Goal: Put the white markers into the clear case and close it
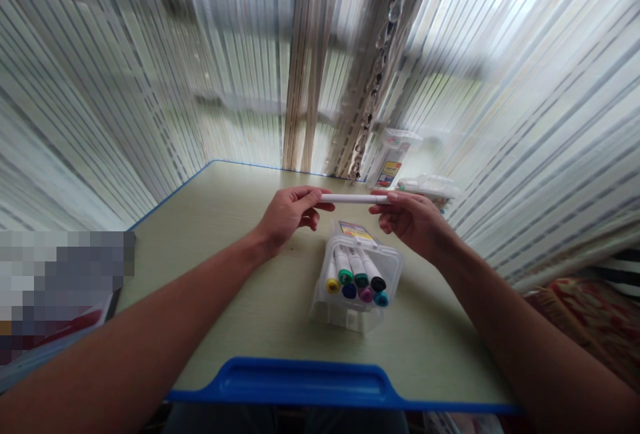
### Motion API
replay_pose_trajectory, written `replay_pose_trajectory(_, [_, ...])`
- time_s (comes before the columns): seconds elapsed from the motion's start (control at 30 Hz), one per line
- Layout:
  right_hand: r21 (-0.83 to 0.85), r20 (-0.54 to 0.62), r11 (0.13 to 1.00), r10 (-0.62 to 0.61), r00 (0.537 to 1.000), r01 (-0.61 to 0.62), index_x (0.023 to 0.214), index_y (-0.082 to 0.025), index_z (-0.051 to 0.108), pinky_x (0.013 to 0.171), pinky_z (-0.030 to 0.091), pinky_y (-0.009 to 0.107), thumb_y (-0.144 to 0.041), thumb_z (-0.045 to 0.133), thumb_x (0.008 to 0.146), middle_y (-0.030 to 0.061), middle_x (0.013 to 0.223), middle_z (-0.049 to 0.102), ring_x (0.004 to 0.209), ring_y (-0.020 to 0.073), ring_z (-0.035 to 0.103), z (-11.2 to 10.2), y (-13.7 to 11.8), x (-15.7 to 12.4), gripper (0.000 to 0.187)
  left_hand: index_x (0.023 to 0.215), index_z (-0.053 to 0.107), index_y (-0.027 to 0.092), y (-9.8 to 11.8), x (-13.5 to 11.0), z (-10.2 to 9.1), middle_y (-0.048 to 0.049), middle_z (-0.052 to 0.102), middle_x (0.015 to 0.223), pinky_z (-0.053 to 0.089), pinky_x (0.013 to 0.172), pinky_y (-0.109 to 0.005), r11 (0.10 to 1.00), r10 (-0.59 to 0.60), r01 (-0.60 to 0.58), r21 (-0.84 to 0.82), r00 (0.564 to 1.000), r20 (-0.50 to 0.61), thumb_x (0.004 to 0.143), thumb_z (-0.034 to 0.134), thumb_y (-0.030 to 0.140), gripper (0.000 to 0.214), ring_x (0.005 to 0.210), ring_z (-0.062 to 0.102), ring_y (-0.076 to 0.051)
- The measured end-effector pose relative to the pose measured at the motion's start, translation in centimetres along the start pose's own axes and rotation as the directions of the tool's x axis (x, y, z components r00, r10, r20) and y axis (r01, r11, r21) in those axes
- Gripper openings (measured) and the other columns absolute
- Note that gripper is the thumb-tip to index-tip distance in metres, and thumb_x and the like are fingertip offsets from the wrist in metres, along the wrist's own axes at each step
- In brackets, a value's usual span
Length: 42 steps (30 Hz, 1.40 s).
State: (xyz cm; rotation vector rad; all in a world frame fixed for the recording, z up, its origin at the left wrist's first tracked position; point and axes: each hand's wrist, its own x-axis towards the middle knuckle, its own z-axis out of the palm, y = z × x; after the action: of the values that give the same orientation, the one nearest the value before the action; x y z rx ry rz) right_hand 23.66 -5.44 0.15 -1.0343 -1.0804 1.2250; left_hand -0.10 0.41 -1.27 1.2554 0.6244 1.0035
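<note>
A white marker [349, 199] is held level above the table, one end in each hand. My left hand [293, 213] pinches its left end between thumb and fingers. At the other end, my right hand [413, 217] closes on it the same way, its fingers covering that tip. Just below and nearer to me, a clear plastic case [393, 264] lies on the table with its open end towards me. Several white markers [357, 267] are stacked inside, showing yellow, green, blue, purple, black and light blue ends.
The pale table [240, 221] has a blue rim and a blue front tray [305, 381]. At the back right stand a clear container [393, 161] and another clear pack [427, 186]. String curtains [250, 74] hang behind. Patterned fabric [585, 314] lies at right.
</note>
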Motion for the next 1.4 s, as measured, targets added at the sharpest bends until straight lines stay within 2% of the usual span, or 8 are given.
replay_pose_trajectory(0.17, [0.069,0.006,0.995,0.067,0.998,-0.067,0.102,-0.014,0.074,0.050,0.048,0.026,-0.026,0.053,0.084,0.0083,0.080,0.077,0.054,0.0149,0.063,0.1,-0.6,0.0,0.030,0.102,0.071,0.010,0.0,0.0,-0.1,-0.0128,0.075,0.088,0.047,0.053,-0.025,0.997,-0.013,0.015,-0.076,1.000,0.022,0.087,0.061,0.030,0.027,0.050,0.055,-0.009])
replay_pose_trajectory(0.3, [0.066,0.005,0.996,0.062,0.998,-0.063,0.101,-0.014,0.073,0.050,0.048,0.027,-0.026,0.052,0.083,0.0084,0.080,0.077,0.054,0.0155,0.063,0.1,-0.6,0.0,0.031,0.102,0.071,0.010,0.0,0.0,-0.1,-0.0129,0.075,0.087,0.047,0.053,-0.025,0.996,-0.016,0.018,-0.085,1.000,0.026,0.086,0.061,0.031,0.028,0.050,0.055,-0.009])
replay_pose_trajectory(0.47, [-0.010,0.003,1.000,-0.009,1.000,0.009,0.099,-0.014,0.075,0.048,0.049,0.024,-0.026,0.067,0.079,0.0086,0.078,0.077,0.052,0.0140,0.065,0.0,-0.1,-0.1,0.025,0.103,0.071,0.010,0.0,-0.2,0.1,-0.0093,0.074,0.081,0.045,0.052,-0.022,1.000,0.009,-0.010,0.018,1.000,0.025,0.081,0.070,0.029,0.030,0.049,0.053,-0.007])
replay_pose_trajectory(0.63, [-0.065,0.018,0.997,-0.038,0.999,0.039,0.090,-0.015,0.076,0.043,0.048,0.021,-0.030,0.084,0.069,0.0076,0.070,0.076,0.048,0.0131,0.065,0.3,0.3,-0.1,0.027,0.101,0.072,0.010,-0.1,-0.3,0.2,-0.0052,0.071,0.073,0.044,0.049,-0.021,0.989,0.076,-0.082,0.121,0.996,0.052,0.076,0.077,0.032,0.034,0.049,0.053,-0.006])
replay_pose_trajectory(0.87, [-0.148,0.007,0.988,-0.044,0.999,0.044,0.084,-0.015,0.077,0.042,0.050,0.022,-0.032,0.089,0.063,0.0057,0.062,0.072,0.046,0.0142,0.065,0.5,0.7,-0.2,0.029,0.097,0.073,0.009,-0.2,-0.4,0.2,-0.0029,0.067,0.067,0.042,0.047,-0.021,0.968,0.108,-0.119,0.221,0.992,0.060,0.072,0.080,0.037,0.038,0.049,0.053,-0.007])
replay_pose_trajectory(1.0, [-0.135,0.021,0.990,-0.047,0.999,0.049,0.082,-0.014,0.077,0.044,0.051,0.021,-0.032,0.086,0.067,0.0068,0.067,0.074,0.049,0.0134,0.066,0.5,0.6,-0.2,0.025,0.095,0.073,0.009,-0.2,-0.2,0.1,-0.0048,0.070,0.071,0.042,0.048,-0.020,0.964,0.106,-0.116,0.239,0.993,0.052,0.074,0.078,0.039,0.037,0.049,0.052,-0.007])
replay_pose_trajectory(1.17, [-0.067,0.034,0.997,-0.033,0.999,0.035,0.094,-0.014,0.076,0.045,0.051,0.019,-0.029,0.080,0.074,0.0084,0.075,0.076,0.051,0.0128,0.067,0.3,0.4,-0.1,0.026,0.097,0.072,0.009,-0.4,0.0,0.2,-0.0066,0.072,0.077,0.044,0.048,-0.021,0.980,0.083,-0.088,0.177,0.996,0.034,0.078,0.075,0.038,0.034,0.048,0.053,-0.006])
replay_pose_trajectory(1.4, [0.024,0.040,1.000,0.016,0.999,-0.017,0.102,-0.010,0.074,0.048,0.052,0.021,-0.022,0.059,0.085,0.0121,0.080,0.077,0.054,0.0151,0.069,0.1,0.0,-0.1,0.025,0.104,0.069,0.010,0.1,-0.2,0.4,-0.0086,0.073,0.080,0.048,0.050,-0.022,0.996,0.012,-0.012,0.084,1.000,-0.006,0.091,0.057,0.026,0.024,0.047,0.055,-0.007])
